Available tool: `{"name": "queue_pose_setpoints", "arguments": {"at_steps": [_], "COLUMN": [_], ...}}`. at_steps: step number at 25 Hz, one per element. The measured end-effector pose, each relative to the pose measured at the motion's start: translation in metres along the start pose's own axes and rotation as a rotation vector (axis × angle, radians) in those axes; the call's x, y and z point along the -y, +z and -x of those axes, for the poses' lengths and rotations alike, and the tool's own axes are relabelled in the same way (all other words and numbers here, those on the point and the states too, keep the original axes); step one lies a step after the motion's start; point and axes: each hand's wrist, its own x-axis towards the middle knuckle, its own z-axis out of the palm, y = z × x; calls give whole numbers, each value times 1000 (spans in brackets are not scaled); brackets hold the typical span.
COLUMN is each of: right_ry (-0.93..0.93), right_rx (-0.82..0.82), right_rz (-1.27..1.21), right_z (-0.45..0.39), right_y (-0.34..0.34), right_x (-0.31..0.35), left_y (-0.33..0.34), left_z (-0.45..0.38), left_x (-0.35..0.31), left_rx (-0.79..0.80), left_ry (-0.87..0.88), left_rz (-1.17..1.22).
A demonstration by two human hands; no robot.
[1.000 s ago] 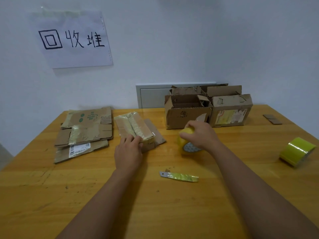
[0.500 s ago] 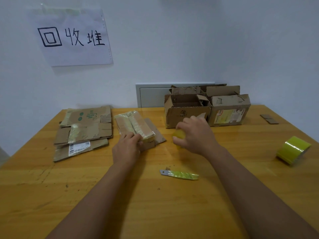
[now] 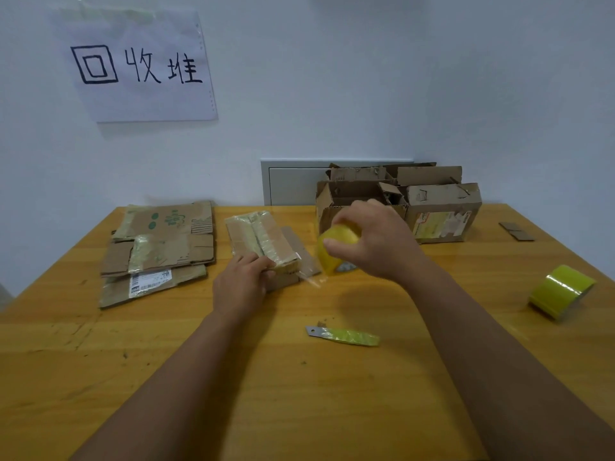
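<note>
The left hand [image 3: 241,284] grips the near end of the folded brown cardboard bundle [image 3: 263,239] on the wooden worktop [image 3: 299,404]; the right hand [image 3: 377,242] clutches a yellow tape roll [image 3: 332,252] just beside it. Taping seems underway; the open brown cardboard boxes [image 3: 442,207] behind likely await flattening.

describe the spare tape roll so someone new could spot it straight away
On the wooden table, look to the right edge, past the cardboard boxes at the back. A yellow-green tape roll lies there alone. The other roll is held up by the right hand; this one nothing touches.
</note>
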Motion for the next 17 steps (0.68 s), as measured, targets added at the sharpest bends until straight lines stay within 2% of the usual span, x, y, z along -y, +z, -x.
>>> {"name": "queue_pose_setpoints", "arguments": {"at_steps": [4, 8, 12, 17], "right_ry": [57, 118, 170, 211], "right_rx": [26, -11, -33, -12], "right_rz": [-246, -385, -493, -617], "right_z": [-2, 4, 9, 10], "right_y": [-22, -32, -36, -29], "right_x": [6, 5, 0, 5], "left_y": [0, 1, -9, -23], "left_z": [11, 29, 46, 58], "left_x": [-15, -37, -34, -13], "left_rx": [11, -2, -14, 8], "left_ry": [131, 245, 280, 239], "left_rz": [69, 92, 77, -73]}}
